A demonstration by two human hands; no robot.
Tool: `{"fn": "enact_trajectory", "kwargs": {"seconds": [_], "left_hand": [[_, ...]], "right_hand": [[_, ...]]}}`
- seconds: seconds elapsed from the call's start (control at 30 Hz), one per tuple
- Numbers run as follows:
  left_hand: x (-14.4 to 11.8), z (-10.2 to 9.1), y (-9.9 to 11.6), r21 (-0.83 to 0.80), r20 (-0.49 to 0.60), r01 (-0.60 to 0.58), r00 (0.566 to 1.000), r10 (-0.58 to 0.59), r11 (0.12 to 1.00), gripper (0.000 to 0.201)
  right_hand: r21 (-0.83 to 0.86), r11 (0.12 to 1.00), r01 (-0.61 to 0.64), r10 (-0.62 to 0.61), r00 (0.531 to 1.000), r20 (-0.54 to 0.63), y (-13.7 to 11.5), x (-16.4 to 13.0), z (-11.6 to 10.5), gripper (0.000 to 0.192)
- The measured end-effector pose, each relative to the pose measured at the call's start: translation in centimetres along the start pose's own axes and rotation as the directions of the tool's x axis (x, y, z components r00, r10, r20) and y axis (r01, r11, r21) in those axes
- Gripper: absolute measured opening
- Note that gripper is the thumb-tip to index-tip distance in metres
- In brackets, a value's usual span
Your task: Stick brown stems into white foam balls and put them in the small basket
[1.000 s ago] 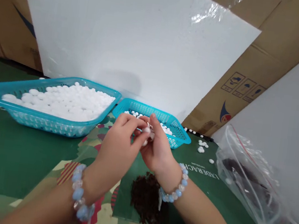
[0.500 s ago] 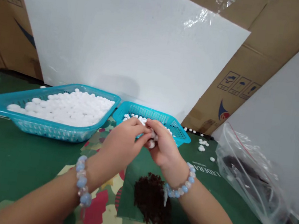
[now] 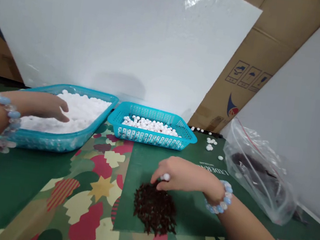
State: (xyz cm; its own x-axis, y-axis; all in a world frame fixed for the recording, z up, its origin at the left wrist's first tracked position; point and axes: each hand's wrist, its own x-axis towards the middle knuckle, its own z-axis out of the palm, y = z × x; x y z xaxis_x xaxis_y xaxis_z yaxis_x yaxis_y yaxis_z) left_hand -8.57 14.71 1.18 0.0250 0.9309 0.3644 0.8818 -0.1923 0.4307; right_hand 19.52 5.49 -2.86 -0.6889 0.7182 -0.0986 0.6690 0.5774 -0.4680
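Hands: left (image 3: pixel 46 106) open over basket (image 3: pixel 65 141) | right (image 3: pixel 180 174) pinching white ball (image 3: pixel 166 176) | green patterned table (image 3: pixel 22 180)

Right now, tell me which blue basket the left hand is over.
The larger basket on the left, heaped with white balls. The left hand rests over its pile; the smaller basket beside it holds fewer balls and has no hand near.

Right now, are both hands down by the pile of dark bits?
No, only the right hand is at the dark pile; the left hand is over the big turquoise basket of white balls.
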Motion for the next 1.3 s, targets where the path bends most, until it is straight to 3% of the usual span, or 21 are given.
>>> {"fn": "enact_trajectory", "kwargs": {"seconds": [0.13, 0.23, 0.33, 0.57, 0.73, 0.83, 0.93, 1.0, 1.07, 1.13, 1.2, 1.3], "left_hand": [[-0.8, 0.7, 0.3, 0.197, 0.165, 0.156, 0.968, -0.189, 0.968, 0.017], [-0.8, 1.5, 0.7, 0.285, 0.234, 0.129, 0.952, -0.2, 0.95, 0.008], [-0.3, 2.1, 0.7, 0.337, 0.319, 0.079, 0.928, -0.193, 0.938, 0.01], [0.6, 1.5, 0.6, 0.336, 0.368, -0.059, 0.927, -0.074, 0.94, 0.01], [0.8, 0.5, 2.0, 0.296, 0.353, -0.112, 0.936, 0.0, 0.949, 0.025], [0.2, 0.4, 4.1, 0.155, 0.285, -0.05, 0.959, 0.004, 0.987, 0.034], [-0.9, 0.8, 6.2, -0.048, 0.156, -0.024, 0.987, 0.031, 0.999, 0.036], [-1.4, 1.3, 7.2, -0.285, 0.149, -0.067, 0.982, 0.113, 0.956, 0.036], [-1.8, 2.0, 8.0, -0.567, 0.179, -0.076, 0.961, 0.212, 0.82, 0.037], [-2.1, 2.7, 8.5, -0.762, 0.217, -0.03, 0.93, 0.298, 0.647, 0.035], [-2.5, 3.4, 9.0, -0.856, 0.261, 0.047, 0.899, 0.353, 0.515, 0.028], [-3.2, 4.2, 9.8, -0.904, 0.303, 0.126, 0.863, 0.405, 0.409, 0.017]], "right_hand": [[-0.305, 0.95, 0.06, -0.041, 0.997, 0.068, -1.0, -0.1, 0.5, 0.012], [-0.529, 0.843, 0.1, -0.054, 0.993, 0.102, -1.3, -0.2, 1.0, 0.01], [-0.578, 0.809, 0.11, -0.064, 0.993, 0.101, -1.1, -0.1, 1.4, 0.011], [-0.467, 0.882, 0.066, -0.03, 0.996, 0.085, -0.6, 0.0, 1.2, 0.009], [-0.153, 0.984, 0.09, -0.106, 0.989, -0.098, -0.3, -0.3, 0.3, 0.008], [0.241, 0.957, 0.164, -0.104, 0.965, -0.242, 0.3, -0.1, -0.1, 0.01], [0.613, 0.757, 0.226, 0.049, 0.916, -0.398, 0.9, 0.5, -0.4, 0.014], [0.738, 0.6, 0.308, 0.158, 0.859, -0.487, 1.0, 0.9, -0.6, 0.016], [0.774, 0.481, 0.41, 0.233, 0.792, -0.564, 0.9, 1.3, -0.8, 0.017], [0.764, 0.416, 0.492, 0.276, 0.732, -0.622, 0.5, 1.7, -1.0, 0.018], [0.744, 0.388, 0.543, 0.301, 0.688, -0.66, 0.0, 2.1, -1.2, 0.017], [0.718, 0.368, 0.591, 0.313, 0.648, -0.694, -0.6, 2.6, -1.3, 0.015]]}}
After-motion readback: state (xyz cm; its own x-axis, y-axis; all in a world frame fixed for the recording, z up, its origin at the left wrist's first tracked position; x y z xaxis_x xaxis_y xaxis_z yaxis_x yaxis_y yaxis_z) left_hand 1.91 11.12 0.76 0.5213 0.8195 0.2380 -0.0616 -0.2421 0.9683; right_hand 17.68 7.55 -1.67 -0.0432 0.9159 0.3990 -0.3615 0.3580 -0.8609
